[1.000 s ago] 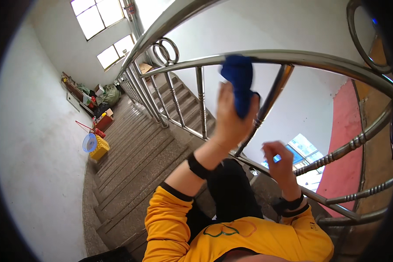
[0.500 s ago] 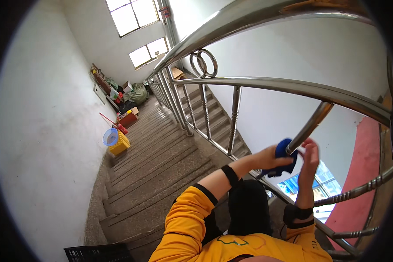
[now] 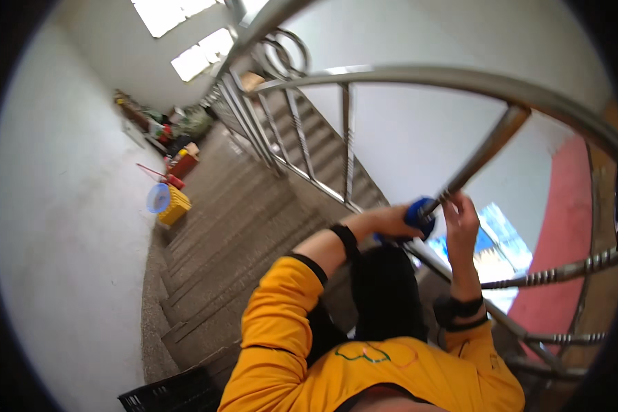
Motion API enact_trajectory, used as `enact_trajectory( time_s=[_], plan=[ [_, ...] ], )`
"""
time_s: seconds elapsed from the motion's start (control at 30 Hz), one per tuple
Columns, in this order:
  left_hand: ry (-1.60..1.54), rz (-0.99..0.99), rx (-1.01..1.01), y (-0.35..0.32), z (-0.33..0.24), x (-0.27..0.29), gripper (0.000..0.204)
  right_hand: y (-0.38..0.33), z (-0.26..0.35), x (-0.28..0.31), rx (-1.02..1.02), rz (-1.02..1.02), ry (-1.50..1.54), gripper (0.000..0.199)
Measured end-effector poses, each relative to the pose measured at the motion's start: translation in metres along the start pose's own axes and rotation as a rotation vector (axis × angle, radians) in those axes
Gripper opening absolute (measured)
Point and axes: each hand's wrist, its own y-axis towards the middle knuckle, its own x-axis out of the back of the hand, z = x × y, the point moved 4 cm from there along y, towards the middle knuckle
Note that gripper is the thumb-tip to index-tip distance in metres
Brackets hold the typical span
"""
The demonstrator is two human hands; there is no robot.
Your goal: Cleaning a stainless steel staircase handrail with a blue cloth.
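Observation:
A blue cloth [image 3: 419, 215] is wrapped round a shiny metal baluster [image 3: 484, 152] of the stair railing. My left hand [image 3: 391, 221] grips the cloth from the left, closed around it and the post. Its far fingers are hidden by the cloth and the baluster. My right hand [image 3: 462, 218] is on the post's other side, just above the cloth, its bent fingers closed against the metal. The picture is somewhat blurred, so the exact fingertip contact is hard to see.
Stone stairs [image 3: 233, 240] run down on the left beside a white wall [image 3: 69, 226]. A yellow basket [image 3: 176, 206] with a blue basin [image 3: 158, 198] stands by the wall. A black crate [image 3: 172, 393] is at the lower left. The curved handrail [image 3: 419, 77] crosses above my hands.
My left hand and the blue cloth have moved a little down the baluster. The right hand has shifted slightly with them, its fingers now against the post. The whole view has tilted.

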Motion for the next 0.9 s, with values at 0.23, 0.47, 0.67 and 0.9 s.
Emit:
enact_trajectory(
  time_s=[0.23, 0.47, 0.67, 0.9],
  plan=[
    [0.048, 0.101, 0.050, 0.024, 0.052, 0.001, 0.066, -0.006, -0.012, 0.014, -0.257, -0.013, 0.187, 0.017],
    [0.086, -0.002, 0.160, 0.022, 0.078, -0.015, 0.056, -0.021, -0.030, 0.017, -0.300, 0.003, 0.191, 0.015],
    [-0.177, -0.139, 0.004, 0.006, -0.036, -0.006, 0.049, -0.025, -0.012, 0.014, -0.174, -0.062, 0.240, 0.018],
    [-0.454, -0.364, -0.332, -0.040, -0.239, 0.024, 0.032, -0.027, 0.025, 0.039, 0.103, -0.206, 0.221, 0.022]
  ],
)
